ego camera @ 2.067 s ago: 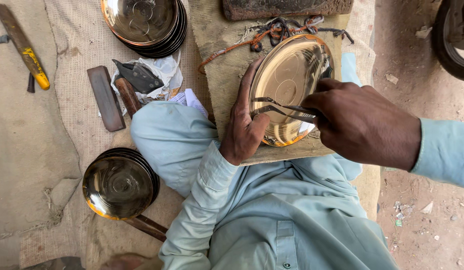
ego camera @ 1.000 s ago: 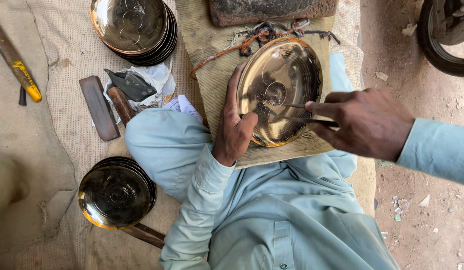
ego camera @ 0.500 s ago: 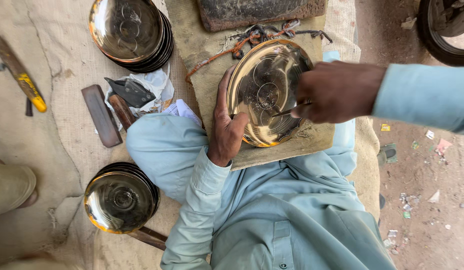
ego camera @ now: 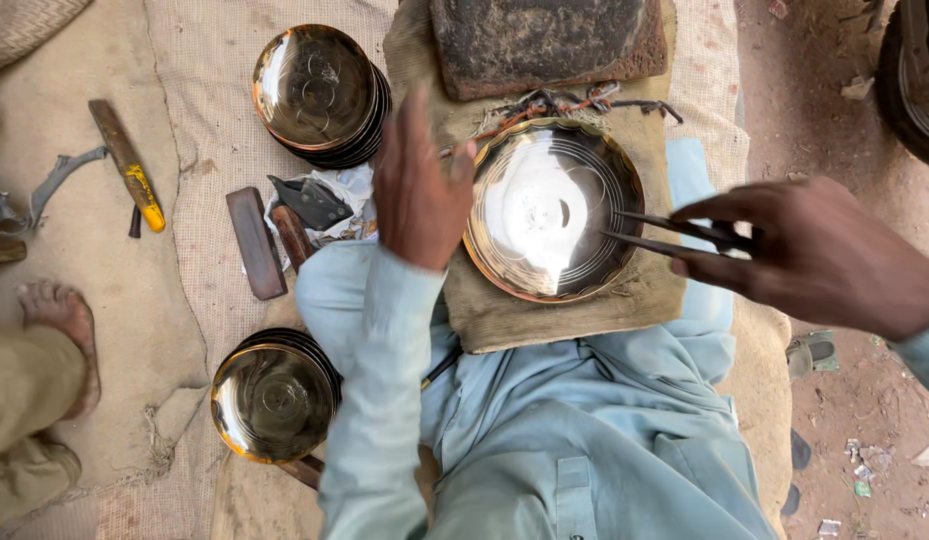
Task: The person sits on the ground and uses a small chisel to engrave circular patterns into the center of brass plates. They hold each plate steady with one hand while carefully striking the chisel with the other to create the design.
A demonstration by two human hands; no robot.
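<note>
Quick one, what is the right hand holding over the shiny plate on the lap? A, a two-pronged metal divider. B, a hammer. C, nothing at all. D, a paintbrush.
A: the right hand pinches a thin two-pronged metal divider, its tips reaching over the plate, while the left hand is lifted beside the plate's rim, holding nothing.

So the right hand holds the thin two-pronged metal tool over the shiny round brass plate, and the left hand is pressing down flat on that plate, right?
Not quite. In the head view the left hand is lifted beside the shiny round brass plate, at its left edge, not pressing flat on it. The rest holds: the right hand holds the thin two-pronged metal tool with its tips over the plate.
</note>
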